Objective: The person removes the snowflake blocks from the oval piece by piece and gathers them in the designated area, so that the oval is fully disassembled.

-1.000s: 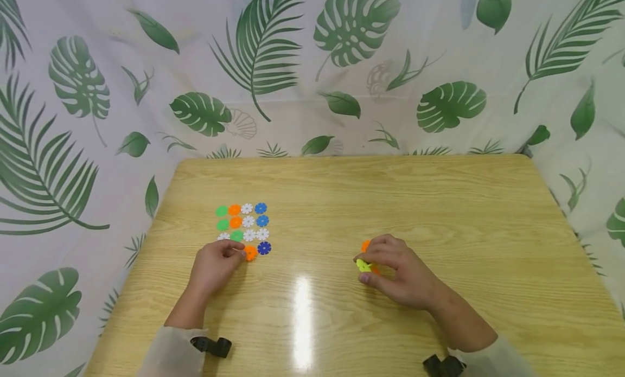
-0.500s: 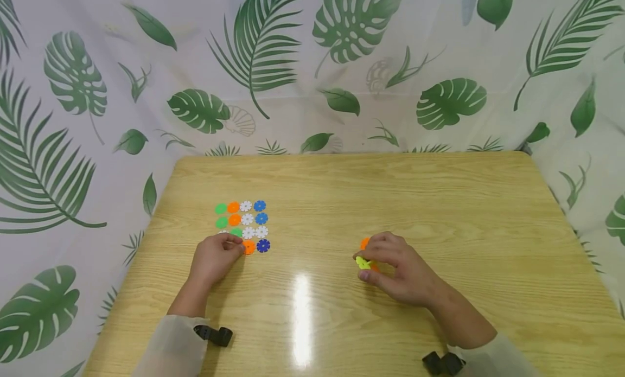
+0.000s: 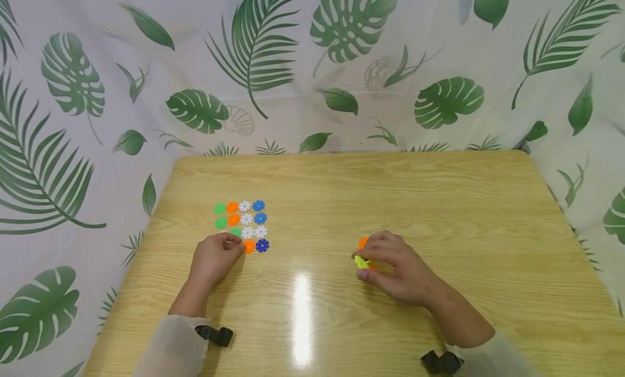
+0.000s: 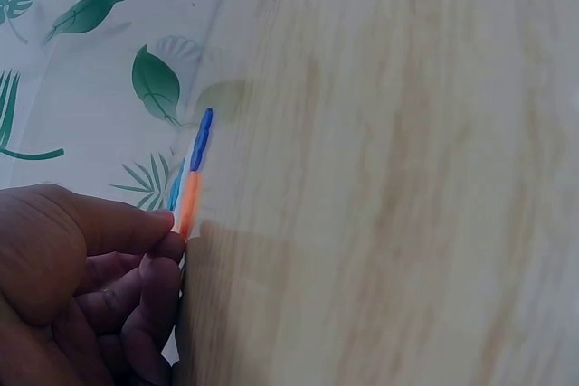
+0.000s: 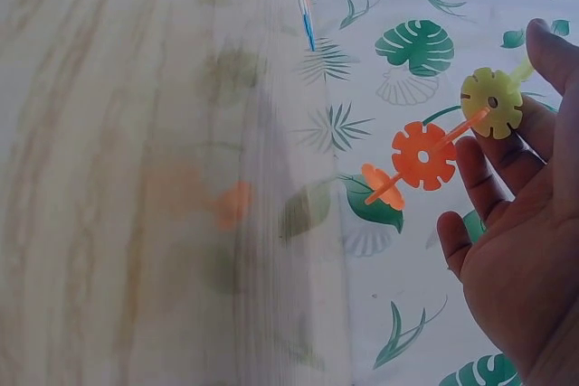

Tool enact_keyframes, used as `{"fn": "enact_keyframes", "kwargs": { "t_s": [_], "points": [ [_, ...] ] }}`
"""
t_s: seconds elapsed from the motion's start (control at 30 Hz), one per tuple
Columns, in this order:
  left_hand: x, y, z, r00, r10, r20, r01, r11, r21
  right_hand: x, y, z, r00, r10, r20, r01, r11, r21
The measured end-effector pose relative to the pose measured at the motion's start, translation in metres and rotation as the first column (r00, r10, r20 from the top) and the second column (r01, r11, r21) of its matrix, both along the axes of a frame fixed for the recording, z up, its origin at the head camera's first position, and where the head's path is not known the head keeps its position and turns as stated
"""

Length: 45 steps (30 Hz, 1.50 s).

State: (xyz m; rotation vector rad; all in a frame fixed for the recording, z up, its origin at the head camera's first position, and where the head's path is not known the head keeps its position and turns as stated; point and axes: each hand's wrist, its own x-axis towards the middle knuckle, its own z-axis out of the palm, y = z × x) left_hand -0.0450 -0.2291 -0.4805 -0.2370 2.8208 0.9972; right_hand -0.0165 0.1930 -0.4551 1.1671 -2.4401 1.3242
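Observation:
In the head view, my left hand (image 3: 215, 257) pinches the near left corner of a flat panel of linked snowflake discs (image 3: 246, 218). Green, orange, white and blue discs make up its rows. The left fingers hide its corner; beside them show an orange disc (image 3: 249, 246) and a dark blue disc (image 3: 262, 245). From the left wrist, the panel (image 4: 191, 196) appears edge-on between thumb and index finger. My right hand (image 3: 400, 268) holds a short chain of snowflake discs: a yellow disc (image 5: 491, 103) by the fingers, then an orange disc (image 5: 423, 156) and another orange disc (image 5: 384, 187) at the end.
Both hands are over a wooden table (image 3: 312, 198), with a bright light reflection (image 3: 301, 317) between the forearms. A leaf-printed cloth (image 3: 293, 68) hangs behind the table and at its sides. Black straps with small cameras (image 3: 215, 334) sit on both wrists.
The left hand has shifted slightly up the view and covers more of the panel's near left discs. The right hand keeps its hold on the chain, almost unmoved. The head view has tilted slightly.

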Motion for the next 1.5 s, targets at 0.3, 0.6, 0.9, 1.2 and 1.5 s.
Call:
{"fn": "enact_keyframes", "kwargs": {
  "t_s": [0.3, 0.6, 0.9, 1.2, 1.5],
  "points": [
    [0.006, 0.002, -0.001, 1.0, 0.004, 0.006, -0.004, 1.0, 0.027, 0.001, 0.0, 0.0, 1.0, -0.006, 0.003, 0.006, 1.0, -0.006],
    [0.015, 0.029, 0.015, 0.996, -0.018, -0.085, 0.031, 0.987, 0.155, 0.001, -0.001, 0.0, 1.0, -0.021, 0.014, 0.021, 1.0, 0.012],
    [0.027, 0.087, 0.035, 0.912, -0.247, -0.326, 0.335, 0.91, 0.246, 0.001, -0.005, 0.001, 1.0, -0.01, 0.021, 0.01, 1.0, -0.016],
    [0.029, 0.138, 0.04, 0.617, -0.504, -0.604, 0.69, 0.715, 0.108, 0.001, -0.013, 0.002, 0.998, 0.033, 0.046, -0.032, 0.999, -0.019],
    [0.025, 0.16, 0.042, 0.465, -0.561, -0.685, 0.77, 0.638, 0.0, 0.0, -0.018, 0.003, 0.995, 0.095, 0.038, -0.093, 0.995, -0.037]
  ]
}}
